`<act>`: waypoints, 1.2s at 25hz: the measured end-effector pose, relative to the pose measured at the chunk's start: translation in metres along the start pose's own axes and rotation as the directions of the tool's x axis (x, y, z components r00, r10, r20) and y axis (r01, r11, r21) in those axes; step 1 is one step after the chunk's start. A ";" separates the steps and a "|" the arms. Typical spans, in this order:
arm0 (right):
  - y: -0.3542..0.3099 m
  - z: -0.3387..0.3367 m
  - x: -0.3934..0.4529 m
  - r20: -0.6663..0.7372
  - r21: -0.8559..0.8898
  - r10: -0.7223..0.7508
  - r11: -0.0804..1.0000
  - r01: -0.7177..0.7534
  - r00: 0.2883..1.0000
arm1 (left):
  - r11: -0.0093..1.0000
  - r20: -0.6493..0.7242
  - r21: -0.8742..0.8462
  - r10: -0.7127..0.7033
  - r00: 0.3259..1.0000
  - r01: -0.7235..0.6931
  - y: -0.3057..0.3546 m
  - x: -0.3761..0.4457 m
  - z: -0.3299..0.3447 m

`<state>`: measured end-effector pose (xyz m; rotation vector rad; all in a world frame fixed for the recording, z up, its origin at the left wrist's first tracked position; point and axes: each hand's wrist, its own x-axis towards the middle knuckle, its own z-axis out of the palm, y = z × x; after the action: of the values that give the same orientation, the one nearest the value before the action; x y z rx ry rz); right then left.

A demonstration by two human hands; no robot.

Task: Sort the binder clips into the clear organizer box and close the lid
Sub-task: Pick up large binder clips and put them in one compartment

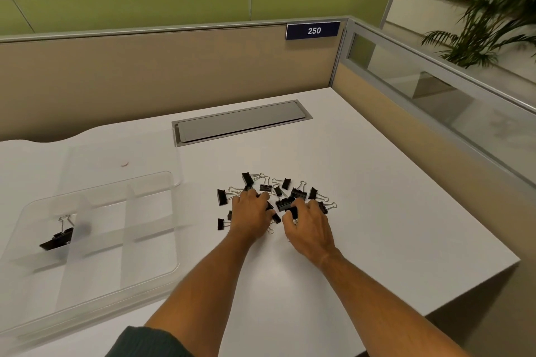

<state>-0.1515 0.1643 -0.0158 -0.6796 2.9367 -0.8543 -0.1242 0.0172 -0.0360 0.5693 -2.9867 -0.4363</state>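
Observation:
Several black binder clips (298,193) lie scattered in a pile at the middle of the white desk. My left hand (251,213) rests on the pile's left part with fingers curled over clips. My right hand (309,223) is beside it, its fingertips pinching a black clip (293,211). The clear organizer box (95,229) stands at the left with its dividers visible. One large black clip (58,238) lies in its left compartment. The clear lid (124,153) lies open behind the box.
A grey cable hatch (240,122) is set into the desk behind the pile. Beige partition walls (174,72) close the back and right. The desk's right edge (493,243) and front corner are near. A plant (493,9) stands beyond the glass.

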 end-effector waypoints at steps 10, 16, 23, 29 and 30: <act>-0.060 0.006 0.000 0.018 0.054 -0.062 0.997 0.061 0.998 | 0.985 -0.213 -0.172 -0.051 0.976 0.014 -0.046 -0.034 -0.064; -0.115 0.018 -0.005 0.004 0.093 -0.151 0.984 0.150 0.988 | 0.977 -0.254 -0.194 -0.139 0.957 0.090 -0.096 -0.067 -0.097; -0.178 0.040 -0.018 -0.007 0.093 -0.303 0.949 0.303 0.953 | 0.967 -0.285 -0.193 -0.217 0.934 0.165 -0.152 -0.103 -0.126; -0.221 0.070 -0.031 0.037 0.134 -0.358 0.927 0.350 0.933 | 0.937 -0.294 -0.200 -0.335 0.895 0.286 -0.217 -0.129 -0.144; -0.227 0.074 -0.032 0.043 0.138 -0.356 0.928 0.347 0.934 | 0.928 -0.287 -0.203 -0.362 0.887 0.313 -0.229 -0.133 -0.147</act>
<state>-0.0214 -0.0322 0.0338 -1.2235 2.7100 -1.0090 0.0975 -0.1761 0.0368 1.0422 -2.5210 -0.5286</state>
